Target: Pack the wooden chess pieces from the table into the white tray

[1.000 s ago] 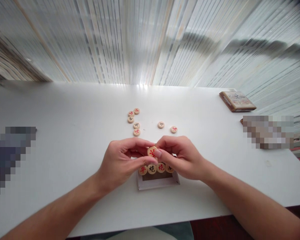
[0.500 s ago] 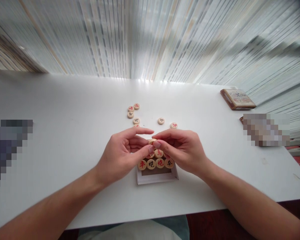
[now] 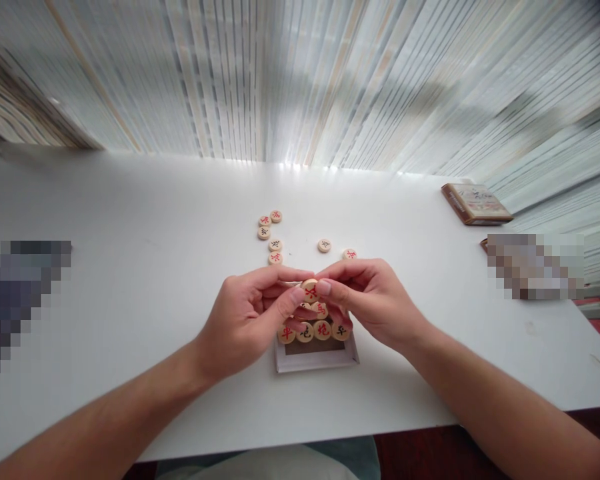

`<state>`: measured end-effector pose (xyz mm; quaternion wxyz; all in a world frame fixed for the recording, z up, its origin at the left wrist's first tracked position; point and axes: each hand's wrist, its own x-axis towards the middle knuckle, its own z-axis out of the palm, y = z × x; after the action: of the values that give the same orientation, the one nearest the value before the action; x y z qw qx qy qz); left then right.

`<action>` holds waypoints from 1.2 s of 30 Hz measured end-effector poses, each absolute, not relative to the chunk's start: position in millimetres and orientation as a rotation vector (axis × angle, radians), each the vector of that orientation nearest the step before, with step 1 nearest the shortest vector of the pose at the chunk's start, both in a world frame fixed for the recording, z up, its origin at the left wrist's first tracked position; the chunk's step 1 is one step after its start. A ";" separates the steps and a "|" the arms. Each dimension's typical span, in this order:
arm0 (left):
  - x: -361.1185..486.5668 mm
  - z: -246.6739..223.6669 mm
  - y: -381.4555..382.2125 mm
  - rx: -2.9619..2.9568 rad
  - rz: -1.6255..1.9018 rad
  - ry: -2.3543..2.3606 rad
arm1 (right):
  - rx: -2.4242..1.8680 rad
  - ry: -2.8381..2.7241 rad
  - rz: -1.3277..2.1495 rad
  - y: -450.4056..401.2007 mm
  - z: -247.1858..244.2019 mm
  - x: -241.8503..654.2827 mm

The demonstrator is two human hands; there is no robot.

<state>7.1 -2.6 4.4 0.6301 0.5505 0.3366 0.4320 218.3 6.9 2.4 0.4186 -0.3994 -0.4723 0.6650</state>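
Between the fingertips of both hands is a round wooden Chinese chess piece with a red character, its face tilted toward me. My left hand pinches it from the left, thumb in front. From the right, my right hand grips the same piece with thumb and forefinger. Below them lies a shallow white box with rows of pieces inside. Its front row shows a red piece, a black one, another red one and another black one. My hands hide the box's far part.
Loose chess pieces lie beyond my left hand, with a black-marked piece and a red-marked piece farther right. A brown box sits at the far right of the white table. Blurred-out objects are at both sides. A striped curtain hangs behind.
My left fingers have closed onto the chess piece, which has turned so its red face shows. My right hand keeps hold of it. The view has shifted slightly.
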 end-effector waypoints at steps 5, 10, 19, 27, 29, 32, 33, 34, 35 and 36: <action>8.1 4.5 -6.0 1.243 0.959 0.727 | -0.992 -1.103 1.790 4.9 1.6 219.5; 8.6 0.3 -7.5 1.307 0.926 0.718 | -1.020 -1.022 1.869 4.6 7.4 217.9; 9.5 1.4 -6.4 1.336 0.977 0.784 | -1.036 -1.071 1.906 0.7 9.7 216.3; 9.1 5.5 -2.5 1.185 0.943 0.861 | -1.076 -1.203 1.730 -5.8 15.5 210.0; 8.6 6.3 -1.5 1.152 0.952 0.874 | -1.067 -1.189 1.764 -4.8 14.9 210.3; 8.7 8.0 -1.5 1.119 0.931 0.874 | -1.051 -1.140 1.804 -2.9 11.7 211.9; 8.9 8.6 -1.8 1.114 0.926 0.868 | -1.049 -1.121 1.810 -2.4 10.4 212.5; 9.2 9.1 -2.2 1.110 0.924 0.863 | -1.050 -1.105 1.813 -1.9 9.3 213.0; 9.5 9.4 -2.6 1.110 0.924 0.855 | -1.052 -1.093 1.814 -1.5 8.4 213.4; 9.7 9.5 -3.0 1.112 0.927 0.848 | -1.055 -1.086 1.816 -1.1 7.8 213.7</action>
<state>9.7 -3.0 9.5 0.6682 0.4931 0.3760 0.4111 213.7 -1.1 7.8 0.3789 -0.4130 -0.4251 0.7107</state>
